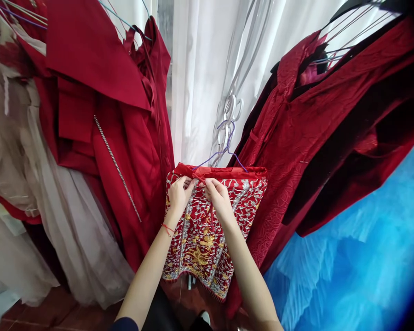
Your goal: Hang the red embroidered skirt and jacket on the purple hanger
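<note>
An embroidered red skirt [202,239] with silver and gold stitching hangs in front of me from a purple wire hanger [230,142]. At the middle of its red waistband [243,174] is a red drawstring [200,175], looped or knotted. My left hand [180,194] pinches the drawstring from the left, a thin red bracelet round its wrist. Close by on the right, my right hand [219,195] pinches it too, with thumb and fingers pressed together. A loose end of cord hangs below, between the hands. The exact shape of the knot is partly covered by fingertips.
Dark red dresses [124,138] and a pale tulle gown [69,220] hang on the left. More red garments [283,151] and a bright blue ruffled dress [334,266] are on the right. White rings [230,108] hang before a white curtain [200,82].
</note>
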{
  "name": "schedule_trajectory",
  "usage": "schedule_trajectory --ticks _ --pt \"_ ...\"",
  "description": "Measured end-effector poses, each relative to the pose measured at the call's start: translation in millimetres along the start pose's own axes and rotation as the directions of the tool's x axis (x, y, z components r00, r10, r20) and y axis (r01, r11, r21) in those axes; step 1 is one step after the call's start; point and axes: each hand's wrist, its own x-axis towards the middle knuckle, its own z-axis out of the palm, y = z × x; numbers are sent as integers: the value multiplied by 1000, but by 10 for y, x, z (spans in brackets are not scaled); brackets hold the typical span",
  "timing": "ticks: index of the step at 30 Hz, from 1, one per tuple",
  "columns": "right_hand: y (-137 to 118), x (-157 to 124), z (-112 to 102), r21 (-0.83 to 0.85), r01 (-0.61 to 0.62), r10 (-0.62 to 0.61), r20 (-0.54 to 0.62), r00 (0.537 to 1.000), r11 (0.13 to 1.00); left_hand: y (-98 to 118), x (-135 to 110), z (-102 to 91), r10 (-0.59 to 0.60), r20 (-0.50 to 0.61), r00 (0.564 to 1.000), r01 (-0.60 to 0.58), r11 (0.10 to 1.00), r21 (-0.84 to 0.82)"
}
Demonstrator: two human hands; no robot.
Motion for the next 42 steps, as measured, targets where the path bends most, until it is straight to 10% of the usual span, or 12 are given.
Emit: schedule_trajectory --ticks 7,13,22,30,35,42 --pt "-9 28 31 -164 110 -109 19 994 980 -76 25 -18 -10 104 995 32 977 -209" --pt "220 -136 74 -240 172 -177 2 984 955 -8 70 -100 55 318 946 154 789 -594" --pt "633 -343 -65 -123 65 -74 -66 995 990 -118 -67 -124 107 499 860 198 831 -520" --pt "649 -172 5 22 75 -77 108 991 997 -109 -90 -233 167 560 812 154 863 -481" --pt "751 -187 40 -230 205 -203 35 979 951 -105 -32 -201 -8 493 870 323 765 -558" --pt "721 -213 -138 -517 332 -258 211 943 789 -142 -48 49 -89 281 955 228 826 -515"
